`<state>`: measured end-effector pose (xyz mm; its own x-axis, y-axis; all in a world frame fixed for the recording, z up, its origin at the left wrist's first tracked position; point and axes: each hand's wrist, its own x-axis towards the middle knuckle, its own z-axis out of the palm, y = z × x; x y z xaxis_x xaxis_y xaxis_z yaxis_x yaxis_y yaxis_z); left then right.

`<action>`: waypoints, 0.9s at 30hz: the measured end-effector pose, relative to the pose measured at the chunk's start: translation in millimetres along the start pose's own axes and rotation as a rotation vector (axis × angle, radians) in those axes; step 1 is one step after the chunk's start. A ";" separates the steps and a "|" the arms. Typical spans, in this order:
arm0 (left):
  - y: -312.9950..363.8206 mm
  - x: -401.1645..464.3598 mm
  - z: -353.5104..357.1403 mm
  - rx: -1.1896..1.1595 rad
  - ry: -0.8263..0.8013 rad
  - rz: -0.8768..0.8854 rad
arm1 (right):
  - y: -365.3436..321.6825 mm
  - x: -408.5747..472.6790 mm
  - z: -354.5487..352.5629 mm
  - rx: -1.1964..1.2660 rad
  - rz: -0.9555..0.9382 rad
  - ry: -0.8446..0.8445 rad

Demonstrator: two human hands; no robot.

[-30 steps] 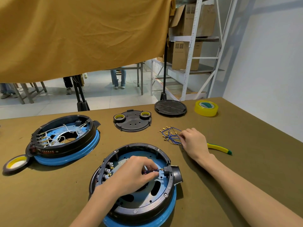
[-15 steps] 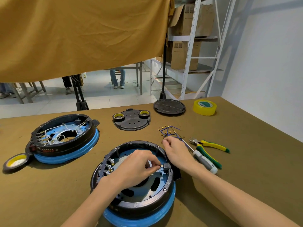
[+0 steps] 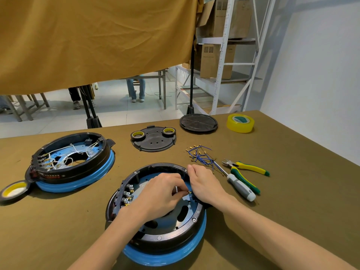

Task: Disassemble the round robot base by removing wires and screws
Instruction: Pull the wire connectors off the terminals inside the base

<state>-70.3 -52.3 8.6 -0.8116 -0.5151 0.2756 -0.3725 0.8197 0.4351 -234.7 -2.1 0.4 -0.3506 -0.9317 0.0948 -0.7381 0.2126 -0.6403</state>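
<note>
Nearest us on the tabletop point(image 3: 292, 191) sits the round robot base point(image 3: 157, 227), black ring on a blue skirt, and both our hands work inside its right rim. Our left hand point(image 3: 159, 193) pinches a small brass terminal point(image 3: 188, 191); our right hand point(image 3: 206, 187) curls over the black connector block at the rim, bracing it. We judge the risk lies here: a crooked pull could bend the tab or tear the wire from its crimp, and a sudden release could send our fingers into the row of terminals point(image 3: 129, 193) on the base's left wall. Just beyond, the pulled blue wires point(image 3: 200, 156) lie loose beside the screwdriver point(image 3: 238, 185) and pliers point(image 3: 247, 169); a sweeping forearm could scatter them. Farther left waits a second base point(image 3: 72, 162), still wired.
</note>
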 end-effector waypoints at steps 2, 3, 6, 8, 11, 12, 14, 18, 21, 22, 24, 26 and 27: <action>0.5 -0.4 -0.2 0.006 0.011 0.013 | -0.1 -0.4 0.7 0.019 0.009 0.011; 0.5 -0.4 0.1 0.004 0.014 0.016 | 0.1 -0.7 1.2 0.022 0.010 0.013; -3.1 -0.1 0.6 0.011 -0.010 -0.003 | 0.3 -0.6 1.4 0.035 0.015 0.013; -5.4 -1.3 -2.6 0.030 -0.033 -0.026 | 1.2 -0.6 1.8 0.037 0.015 0.012; -8.9 -4.3 -7.1 -0.128 0.183 0.000 | 1.6 0.0 2.6 0.052 0.018 0.017; -8.6 -5.0 -8.1 -0.168 0.245 0.004 | 2.3 0.5 3.2 0.057 0.023 0.018; -6.2 -5.1 -7.9 -0.232 0.289 -0.012 | 3.3 0.2 4.0 0.077 0.029 0.020; -8.5 -5.7 -10.9 -0.351 0.435 -0.072 | 3.4 -3.0 1.4 0.106 -0.086 0.109; -7.0 -8.1 -16.0 -0.517 0.498 -0.094 | -1.7 -10.9 -6.5 0.180 -0.313 0.141; -5.1 -8.9 -17.4 -0.560 0.515 -0.097 | -3.9 -13.5 -9.2 0.194 -0.371 0.109; -2.1 -9.5 -19.7 -0.613 0.545 -0.107 | -10.5 -18.8 -14.2 0.233 -0.429 0.023; -1.4 -9.8 -22.0 -0.660 0.572 -0.117 | -17.3 -22.7 -18.3 0.407 -0.412 -0.068; -1.3 -9.9 -23.2 -0.670 0.583 -0.118 | -19.4 -23.6 -20.1 0.480 -0.397 -0.088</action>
<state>-51.4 -54.1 25.2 -0.3591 -0.7822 0.5092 0.0498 0.5287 0.8473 -223.7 21.7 25.9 -0.0390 -0.9377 0.3453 -0.4538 -0.2912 -0.8421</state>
